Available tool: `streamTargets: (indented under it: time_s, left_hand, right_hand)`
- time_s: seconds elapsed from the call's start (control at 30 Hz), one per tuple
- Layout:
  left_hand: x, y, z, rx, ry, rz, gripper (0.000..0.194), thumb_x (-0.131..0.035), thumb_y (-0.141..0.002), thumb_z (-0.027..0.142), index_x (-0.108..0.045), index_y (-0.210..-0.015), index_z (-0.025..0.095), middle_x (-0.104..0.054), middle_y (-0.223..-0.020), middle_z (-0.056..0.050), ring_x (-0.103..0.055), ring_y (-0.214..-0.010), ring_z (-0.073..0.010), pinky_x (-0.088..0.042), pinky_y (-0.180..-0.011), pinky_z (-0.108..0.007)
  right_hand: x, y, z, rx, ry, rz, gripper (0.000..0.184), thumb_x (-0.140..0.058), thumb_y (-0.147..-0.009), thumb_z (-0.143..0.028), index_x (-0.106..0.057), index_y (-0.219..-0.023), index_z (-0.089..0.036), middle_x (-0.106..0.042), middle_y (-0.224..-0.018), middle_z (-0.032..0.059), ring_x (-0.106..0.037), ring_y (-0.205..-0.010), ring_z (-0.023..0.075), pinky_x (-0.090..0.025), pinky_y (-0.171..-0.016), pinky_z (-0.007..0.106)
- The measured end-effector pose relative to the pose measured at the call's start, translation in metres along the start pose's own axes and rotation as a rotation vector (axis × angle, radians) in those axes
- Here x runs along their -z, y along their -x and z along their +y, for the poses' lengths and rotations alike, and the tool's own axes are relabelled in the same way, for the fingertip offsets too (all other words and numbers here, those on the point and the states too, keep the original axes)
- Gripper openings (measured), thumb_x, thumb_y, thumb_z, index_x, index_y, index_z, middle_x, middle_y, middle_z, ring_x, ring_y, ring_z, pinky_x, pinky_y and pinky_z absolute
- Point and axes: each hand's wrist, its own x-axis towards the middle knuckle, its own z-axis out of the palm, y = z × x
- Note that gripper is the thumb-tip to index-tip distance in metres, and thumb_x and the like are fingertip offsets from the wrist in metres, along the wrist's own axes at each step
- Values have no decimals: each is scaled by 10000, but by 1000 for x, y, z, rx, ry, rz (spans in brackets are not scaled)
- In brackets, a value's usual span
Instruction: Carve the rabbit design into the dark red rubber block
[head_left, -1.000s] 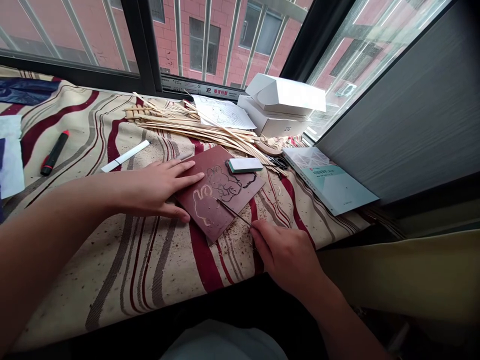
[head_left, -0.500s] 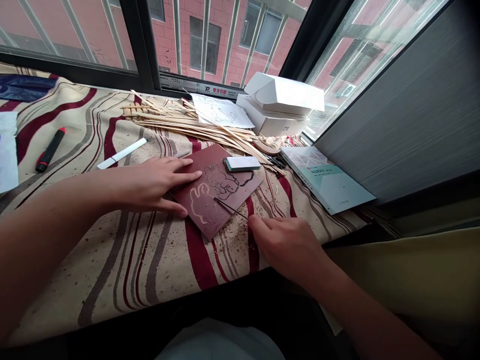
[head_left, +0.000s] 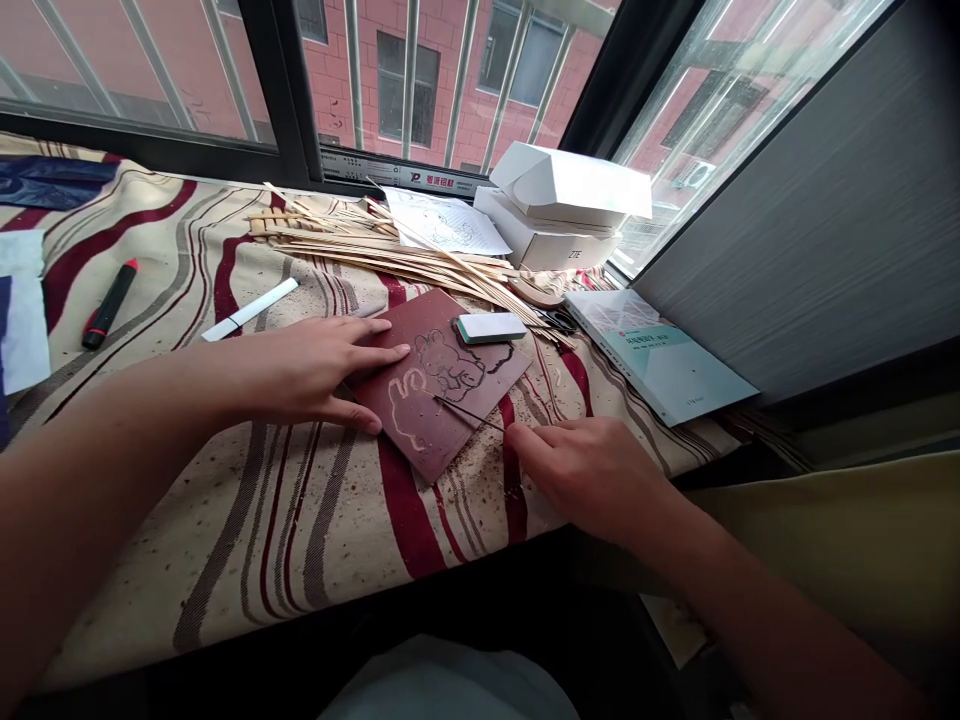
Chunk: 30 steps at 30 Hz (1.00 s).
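Note:
A reddish-brown carving board [head_left: 409, 315] lies flat on the striped cloth, with rabbit-like outlines on it, some pale and cut in, some dark. My left hand [head_left: 330, 370] rests with fingers spread on the board's left edge. Pinched in my right hand [head_left: 581, 465] is a thin dark carving tool [head_left: 472, 413]; its handle is hidden in my fist. The tool's tip touches the board beside the pale outline. On the board's far right part sits a white-and-green eraser-like block [head_left: 491, 327]. Small shavings are scattered around the board.
Thin wooden strips [head_left: 337, 240] lie behind the board, with a drawing sheet [head_left: 446, 222] and a white box [head_left: 555, 230] by the window. A book [head_left: 660, 355] and scissors [head_left: 559, 320] are at right. A black-and-red pen [head_left: 110, 303] and a white stick [head_left: 251, 308] lie at left.
The whole view has shifted slightly, so things appear a little further right. The tool tip stays near the pale outline, and my left hand keeps its place on the board.

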Motion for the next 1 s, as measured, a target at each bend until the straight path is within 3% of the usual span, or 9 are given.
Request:
streamTargets:
  time_s: [0.17,0.3,0.37,0.53,0.73,0.9,1.0]
  left_hand:
    - [0,0,0,16,-4,-8,1039,-499,-834,904,-361,-1665,296,-248,-1764,-141,-322,-1589,-425,-306,-1293,-562]
    - [1,2,1,14,38,3,1135,-317,-794,1015,-410,-1646,271,-260,-1768,-103,-337,-1576,-428,-298,-1300,-522]
    - [2,5,1,3,47,36,1102,-255,-844,992,-424,-1639,247,-271,-1765,-100,-350,-1564,-431,-288,-1298,-519]
    - [0,5,-4,-25,-10,3,963,-517,-917,821,-359,-1669,240,-239,-1762,-186,-310,-1584,-445,-300,-1264,-600]
    - [3,4,4,12,-52,-19,925,-532,-935,757,-356,-1671,226,-261,-1748,-216,-331,-1562,-466,-313,-1234,-631]
    - [6,3,20,44,-111,15,900,-540,-924,754,-430,-1641,220,-376,-1695,-226,-474,-1442,-487,-388,-1163,-636]
    - [4,1,29,61,-191,63,913,-498,-924,804,-455,-1629,224,-468,-1631,-220,-569,-1315,-471,-450,-1095,-602]
  right_hand:
    - [-2,3,1,-10,-4,36,208,-513,-828,-10,-651,-885,-154,-573,-561,-22,-438,-486,138,-152,-547,336]
    - [3,8,2,-12,-29,-7,164,-530,-873,-52,-655,-871,-159,-593,-576,-20,-454,-485,142,-159,-543,343]
    - [4,9,-2,-52,-20,-12,166,-533,-868,-47,-655,-863,-160,-604,-582,-20,-469,-489,141,-161,-543,343]
    - [0,12,-22,-142,-32,40,224,-510,-830,-17,-682,-900,-143,-615,-595,-9,-543,-498,160,-188,-527,338]
    - [-3,19,-42,-377,-224,116,283,-480,-1052,-221,-629,-1244,-75,-710,-663,-11,-614,-492,195,-287,-510,348]
    - [-3,24,-49,-435,-321,187,252,-451,-1074,-208,-682,-1127,-124,-781,-796,34,-685,-580,179,-352,-553,318]
    - [-3,27,-50,-423,-256,197,266,-463,-1062,-196,-718,-1035,-126,-752,-728,27,-661,-544,173,-337,-538,319]
